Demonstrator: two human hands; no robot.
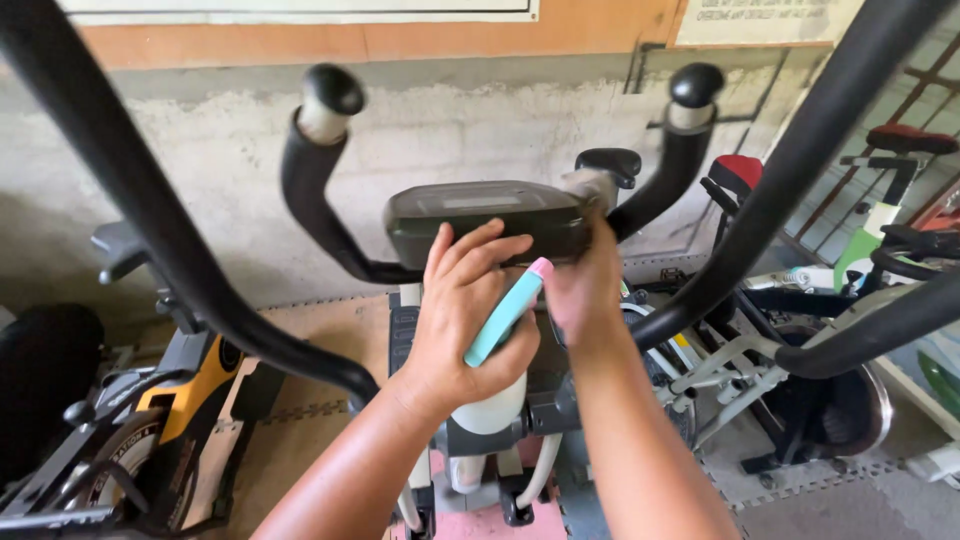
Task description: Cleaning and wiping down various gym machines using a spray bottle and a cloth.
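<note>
While the console is touched from below by both hands, a teal tool is gripped in the left hand; the right hand's closure cannot be told. Slippage is risked by the loose grip.

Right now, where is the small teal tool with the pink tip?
In the head view, the teal tool sits near the centre, held in the left hand, just below the dark console of the exercise machine and beside the right hand.

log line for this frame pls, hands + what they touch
left hand: holds teal tool, fingers on console | right hand: at console's right end | machine: exercise trainer, black handlebars
</note>
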